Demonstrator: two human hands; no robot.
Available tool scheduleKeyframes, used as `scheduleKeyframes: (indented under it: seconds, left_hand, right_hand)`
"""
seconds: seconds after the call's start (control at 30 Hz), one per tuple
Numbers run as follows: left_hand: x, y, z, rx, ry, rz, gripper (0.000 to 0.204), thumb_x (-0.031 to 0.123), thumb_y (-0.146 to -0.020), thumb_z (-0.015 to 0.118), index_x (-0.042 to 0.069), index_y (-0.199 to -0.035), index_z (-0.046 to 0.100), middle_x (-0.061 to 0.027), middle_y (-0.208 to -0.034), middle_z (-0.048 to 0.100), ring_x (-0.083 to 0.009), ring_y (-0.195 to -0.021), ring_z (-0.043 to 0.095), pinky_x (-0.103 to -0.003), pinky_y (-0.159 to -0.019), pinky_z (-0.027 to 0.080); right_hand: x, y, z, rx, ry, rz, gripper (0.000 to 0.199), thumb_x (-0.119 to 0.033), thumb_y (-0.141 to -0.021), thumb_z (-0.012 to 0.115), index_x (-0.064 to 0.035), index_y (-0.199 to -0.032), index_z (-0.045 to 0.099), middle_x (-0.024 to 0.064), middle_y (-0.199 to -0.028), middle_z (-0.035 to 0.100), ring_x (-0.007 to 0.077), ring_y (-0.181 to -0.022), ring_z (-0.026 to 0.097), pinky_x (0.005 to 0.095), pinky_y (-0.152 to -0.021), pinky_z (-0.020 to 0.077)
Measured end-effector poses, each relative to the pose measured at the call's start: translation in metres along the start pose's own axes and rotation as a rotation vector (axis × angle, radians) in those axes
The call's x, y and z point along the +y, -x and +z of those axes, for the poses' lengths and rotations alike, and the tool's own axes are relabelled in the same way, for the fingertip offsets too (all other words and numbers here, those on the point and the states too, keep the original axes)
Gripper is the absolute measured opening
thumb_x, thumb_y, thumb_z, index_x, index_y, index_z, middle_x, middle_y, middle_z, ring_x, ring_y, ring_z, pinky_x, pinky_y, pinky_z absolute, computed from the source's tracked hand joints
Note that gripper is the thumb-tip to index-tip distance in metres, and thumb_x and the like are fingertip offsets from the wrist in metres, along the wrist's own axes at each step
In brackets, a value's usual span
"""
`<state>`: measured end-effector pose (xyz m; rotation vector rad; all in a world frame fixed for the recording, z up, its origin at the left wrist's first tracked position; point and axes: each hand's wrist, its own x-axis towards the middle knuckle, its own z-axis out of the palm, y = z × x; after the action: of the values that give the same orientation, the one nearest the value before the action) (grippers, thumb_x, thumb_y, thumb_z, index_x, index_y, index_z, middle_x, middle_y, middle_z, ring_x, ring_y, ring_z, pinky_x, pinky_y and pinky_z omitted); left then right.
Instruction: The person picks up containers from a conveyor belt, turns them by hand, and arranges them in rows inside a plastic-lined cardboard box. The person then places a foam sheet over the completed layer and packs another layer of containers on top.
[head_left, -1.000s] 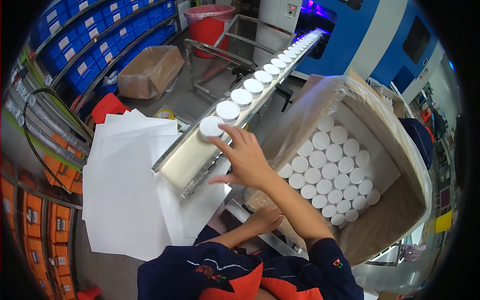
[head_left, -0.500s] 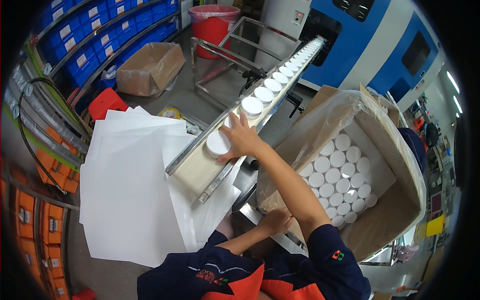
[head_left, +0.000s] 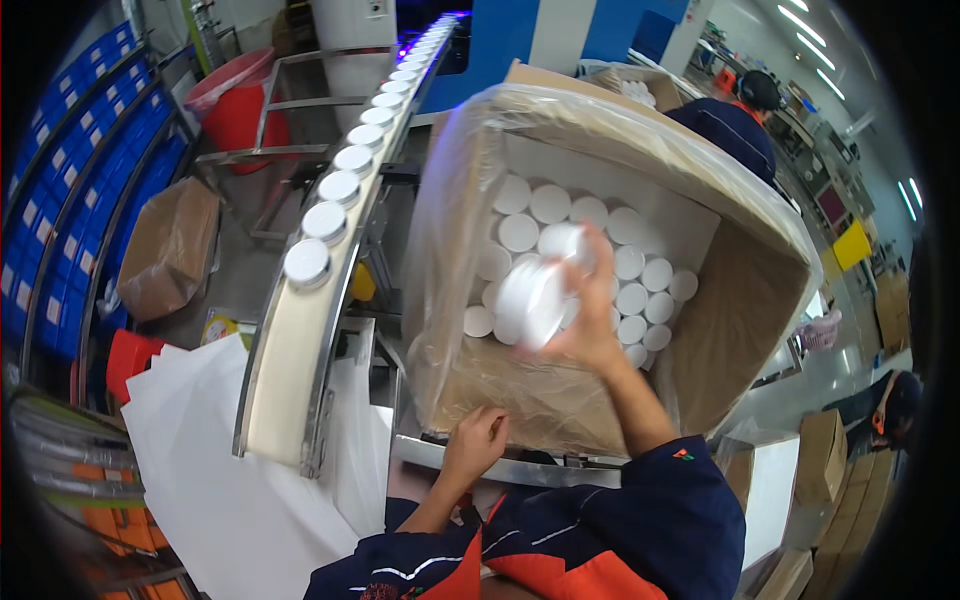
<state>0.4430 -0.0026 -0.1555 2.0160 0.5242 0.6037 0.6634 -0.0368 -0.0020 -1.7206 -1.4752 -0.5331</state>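
Observation:
My right hand [head_left: 590, 310] is over the open carton, closed round white round lidded jars [head_left: 532, 302] that are blurred by motion. At least two seem to be in its grip, one by the thumb and one by the fingertips. Beneath it, rows of similar white jars [head_left: 518, 232] stand on the floor of the lined carton [head_left: 710, 330]. My left hand [head_left: 477, 442] rests by the carton's near left edge, fingers curled in a loose fist with nothing visible in them. To the left, a line of white jars [head_left: 324, 221] sits on the narrow conveyor [head_left: 283, 400].
White sheets [head_left: 230, 470] lie beneath the conveyor's near end. Blue bins [head_left: 60, 190] line a rack at the left, near a red bucket [head_left: 245, 125] and an empty-looking carton [head_left: 170, 250]. A co-worker [head_left: 730, 130] is behind the carton, another person [head_left: 890, 405] at the far right.
My right hand has left the conveyor and swung right over the carton with jars in it. The view has turned right. My left hand stays low near the carton's edge.

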Motion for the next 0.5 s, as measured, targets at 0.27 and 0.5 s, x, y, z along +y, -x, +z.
scheduleKeyframes:
  seconds: [0.27,0.5]
  left_hand:
    - [0.012,-0.006,0.006,-0.065,-0.124,-0.061,0.011,0.013,-0.086,0.065,0.004,-0.093,0.067,-0.0140,-0.085,0.066,-0.0341,-0.077,0.066,-0.042,-0.071,0.052]
    - [0.013,-0.005,0.009,-0.031,-0.197,-0.078,0.012,0.013,-0.086,0.065,0.003,-0.091,0.067,-0.0140,-0.083,0.065,-0.0344,-0.078,0.064,-0.043,-0.071,0.051]
  right_hand:
    - [0.290,0.080,-0.070,0.237,0.762,0.680,0.105,-0.066,-0.055,0.084,-0.0070,-0.136,0.052,0.0353,-0.149,0.029,0.0510,-0.139,0.026,0.0610,-0.111,0.0268]
    - [0.290,0.092,-0.051,0.054,0.860,0.769,0.110,-0.071,-0.056,0.080,-0.0150,-0.144,0.044,0.0293,-0.156,0.020,0.0526,-0.140,0.024,0.0675,-0.106,0.0287]
